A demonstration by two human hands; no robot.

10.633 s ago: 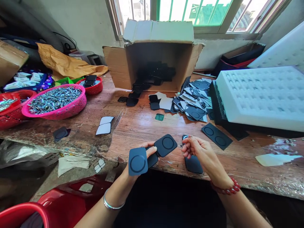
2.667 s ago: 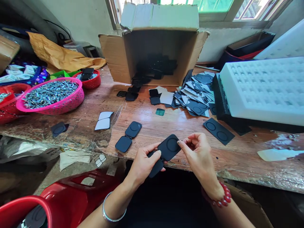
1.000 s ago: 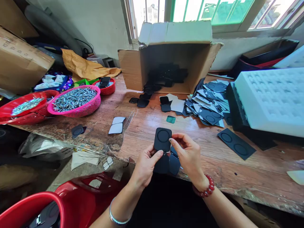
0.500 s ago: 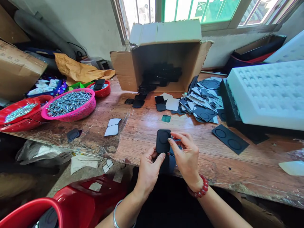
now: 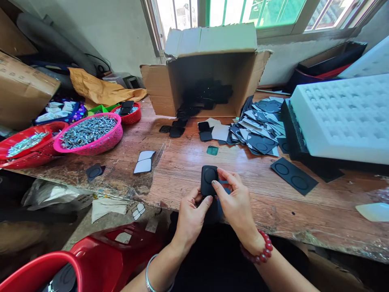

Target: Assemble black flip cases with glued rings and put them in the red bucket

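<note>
A black rounded rectangular pad (image 5: 208, 181) with a faint ring on its face is held up over the table's front edge. My left hand (image 5: 192, 211) grips its lower left corner, thumb in front. My right hand (image 5: 235, 196) is closed on the pad's right side, with the thumb on the ring and the fingers behind. What lies behind the pad is mostly hidden. Beyond it on the table lies a small dark green rounded piece (image 5: 212, 150). Two white rounded pieces (image 5: 144, 162) lie to the left.
An open cardboard box (image 5: 158, 89) holds a dark pile. Beside it are a heap of ringed black sheets (image 5: 261, 125) and a white foam block (image 5: 349, 117). A pink basket (image 5: 118, 136) of small metal parts stands left. Below is a red plastic stool (image 5: 121, 251).
My right thumb has moved left and slightly down, from the pad's right edge onto its ringed face. My left hand keeps its hold, and the pad has barely shifted.
</note>
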